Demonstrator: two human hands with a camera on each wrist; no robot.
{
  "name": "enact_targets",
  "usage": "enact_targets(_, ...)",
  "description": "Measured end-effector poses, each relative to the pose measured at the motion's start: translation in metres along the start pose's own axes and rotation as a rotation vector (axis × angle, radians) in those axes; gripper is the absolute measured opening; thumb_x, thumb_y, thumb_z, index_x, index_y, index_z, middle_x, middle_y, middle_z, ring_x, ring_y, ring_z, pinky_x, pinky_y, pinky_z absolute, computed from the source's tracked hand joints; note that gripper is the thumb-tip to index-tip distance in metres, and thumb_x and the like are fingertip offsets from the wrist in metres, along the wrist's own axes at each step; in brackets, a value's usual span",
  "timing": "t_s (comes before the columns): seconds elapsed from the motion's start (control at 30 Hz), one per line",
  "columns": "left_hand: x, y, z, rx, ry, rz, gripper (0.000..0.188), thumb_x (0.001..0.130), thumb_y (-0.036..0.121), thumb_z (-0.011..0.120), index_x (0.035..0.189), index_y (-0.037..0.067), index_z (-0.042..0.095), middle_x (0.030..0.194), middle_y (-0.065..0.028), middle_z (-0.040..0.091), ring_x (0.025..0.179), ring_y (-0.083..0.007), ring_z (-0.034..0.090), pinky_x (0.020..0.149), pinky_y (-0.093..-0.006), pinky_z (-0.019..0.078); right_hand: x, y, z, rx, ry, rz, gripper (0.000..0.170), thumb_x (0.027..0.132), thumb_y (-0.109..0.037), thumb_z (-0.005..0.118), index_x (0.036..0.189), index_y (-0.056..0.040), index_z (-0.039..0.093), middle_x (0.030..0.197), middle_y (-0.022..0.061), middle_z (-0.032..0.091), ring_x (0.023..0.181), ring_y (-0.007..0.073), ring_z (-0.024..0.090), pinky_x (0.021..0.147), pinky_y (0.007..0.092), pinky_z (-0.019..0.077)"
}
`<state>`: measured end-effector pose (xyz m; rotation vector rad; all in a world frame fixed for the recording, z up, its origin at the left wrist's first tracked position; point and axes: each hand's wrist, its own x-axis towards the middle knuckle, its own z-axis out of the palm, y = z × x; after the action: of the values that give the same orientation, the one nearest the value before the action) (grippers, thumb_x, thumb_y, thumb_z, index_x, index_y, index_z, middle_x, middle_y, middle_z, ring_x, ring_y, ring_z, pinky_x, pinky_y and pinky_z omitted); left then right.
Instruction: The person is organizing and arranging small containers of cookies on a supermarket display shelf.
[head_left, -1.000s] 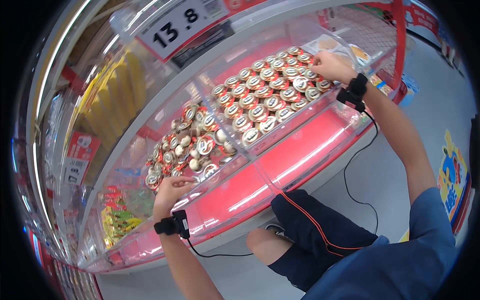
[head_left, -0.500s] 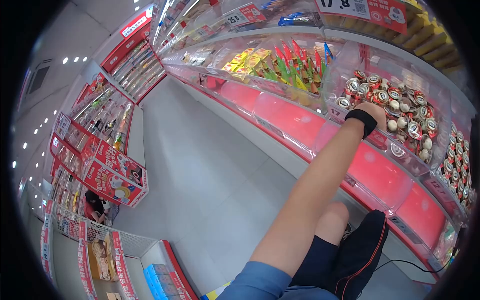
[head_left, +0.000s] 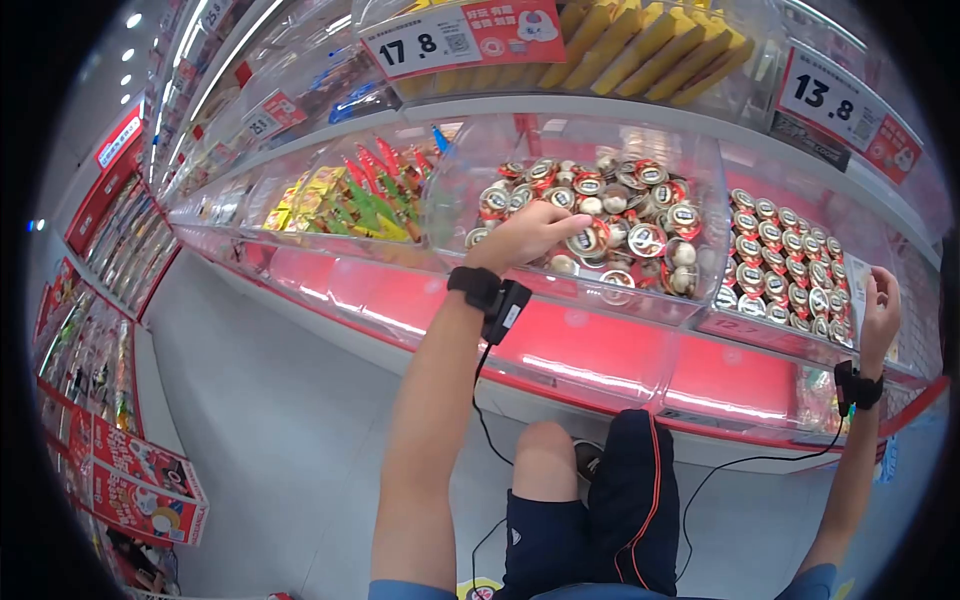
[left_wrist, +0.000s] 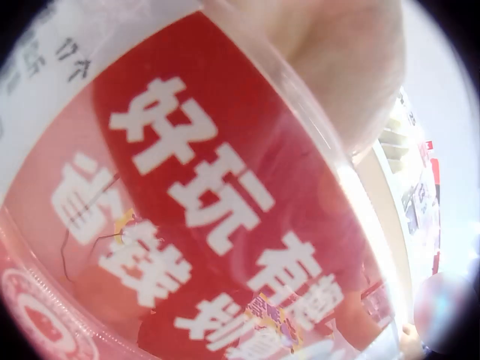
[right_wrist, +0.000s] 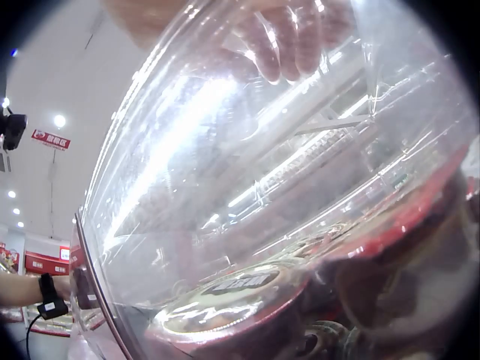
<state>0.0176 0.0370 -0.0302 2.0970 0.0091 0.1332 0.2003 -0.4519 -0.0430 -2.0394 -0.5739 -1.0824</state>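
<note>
Several small snack cups (head_left: 645, 239) with round foil lids lie jumbled in a clear plastic bin (head_left: 640, 305). My left hand (head_left: 525, 238) reaches over this bin's front wall, a digit extended over the cups. In the left wrist view, that hand (left_wrist: 341, 67) shows above the rim, over a red label (left_wrist: 210, 187). Next to it, upright cups (head_left: 775, 255) stand in tidy rows in a second bin. My right hand (head_left: 880, 312) hovers at that bin's right end, fingers loosely bent and holding nothing. Through clear plastic, its fingers (right_wrist: 304, 45) show above the cup lids (right_wrist: 225, 300).
Left of the loose cups are green and red packets (head_left: 385, 200) and yellow packets (head_left: 290, 205). Price signs (head_left: 460, 40) hang over the bins, below a shelf of yellow packs (head_left: 650, 50). A pink sloping ledge (head_left: 575, 345) runs in front, and the aisle floor (head_left: 290, 440) stretches left.
The head view swung left along the aisle, then back to the bins. My right hand has come away from the stacked cups. The left hand stays at the loose-cup bin.
</note>
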Motion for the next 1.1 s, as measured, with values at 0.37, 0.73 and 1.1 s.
enact_targets(0.37,-0.001,-0.004,-0.006,0.002,-0.004,-0.05,0.028,0.087,0.03,0.059,0.079,0.004,0.061,0.063,0.0036,0.052,0.059,-0.0046,0.049,0.054,-0.0211,0.0383,-0.042,-0.225,0.061,0.831,-0.605,-0.139,0.03,0.079,0.002,0.053,0.108,-0.0023,0.057,0.102,0.008,0.057,0.084,0.0141,0.056,0.069,0.0273,0.0439)
enact_targets(0.73,-0.009,0.0,-0.013,-0.253,-0.091,0.014,0.022,0.083,0.023,0.062,0.09,0.002,0.062,0.066,0.0008,0.056,0.057,-0.0042,0.049,0.048,-0.0194,0.0348,-0.052,-0.287,0.186,0.802,-0.756,-0.103,0.033,0.077,-0.005,0.057,0.109,0.0011,0.051,0.095,0.0195,0.059,0.085,0.0289,0.06,0.074,0.0354,0.0474)
enact_targets(1.1,0.012,-0.027,0.012,0.609,0.297,-0.209,0.042,0.067,0.023,0.07,0.104,0.006,0.059,0.094,-0.0136,0.064,0.092,-0.0295,0.062,0.082,-0.0403,0.0477,-0.062,-0.292,0.157,0.848,-0.348,-0.008,0.029,0.076,-0.008,0.068,0.1,-0.0009,0.054,0.087,0.0095,0.06,0.073,0.016,0.061,0.064,0.0252,0.0474)
